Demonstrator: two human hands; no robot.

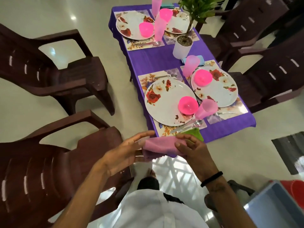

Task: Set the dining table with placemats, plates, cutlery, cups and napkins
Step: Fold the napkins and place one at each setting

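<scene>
We look down from head height at a long table (148, 61) covered by a purple cloth, running away from us across a pale tiled floor (49, 12). Dark brown plastic chairs stand along both sides; the nearest one (54, 162) is at our lower left.

Four places are laid, two near and two far. Each has a floral placemat with a white plate printed with red roses, and an upturned bright pink bowl resting on the plate. The nearest plate (164, 102) lies on its placemat (166, 130) with its pink bowl (188, 105) toward the right edge. A pale pink tumbler (206, 108) stands just beside that bowl, between the two near plates. A spoon (196, 123) and other cutlery lie on the placemat below the plate. A white pot holding a green plant (182, 46) stands near the table's middle, toward the right edge.

At the near end of the table, our two hands hold a folded pink napkin (158, 146) between them, just above the cloth's edge. Our left hand (125, 153) touches its left end with fingers mostly straight and spread. Our right hand (190, 148), a black band on its wrist, curls its fingers over the right end, gripping it. A green napkin (195, 133) shows just behind the right hand's fingers, at the placemat's near corner; we cannot tell whether the hand touches it.
</scene>
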